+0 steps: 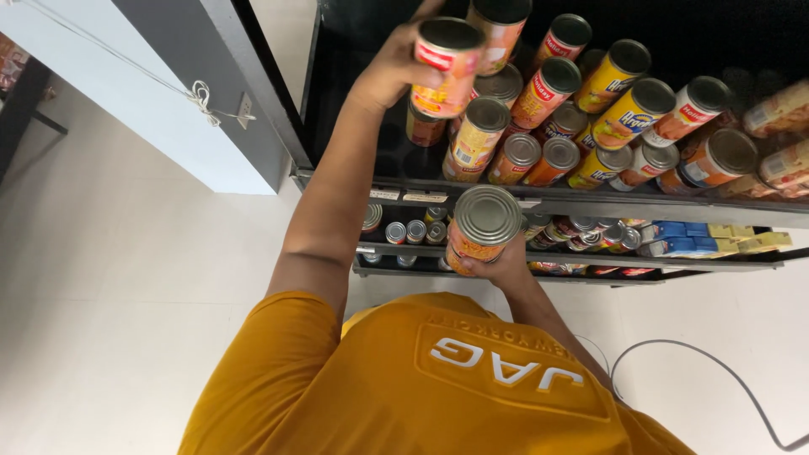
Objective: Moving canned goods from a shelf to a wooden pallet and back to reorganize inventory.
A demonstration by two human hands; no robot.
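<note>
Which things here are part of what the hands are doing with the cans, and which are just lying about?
In hand:
left hand holding an orange-labelled can at the top shelf
right hand holding a second can
shelved cans
top shelf

Lying about:
blue and yellow cartons
cable on the floor
white panel with cord

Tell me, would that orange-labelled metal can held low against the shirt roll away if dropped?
Probably. The orange-labelled metal can is a smooth cylinder, so on its side it would likely roll. It looks rigid, with a ribbed steel lid. The right hand cups it from beneath, which hints at some weight.
</note>
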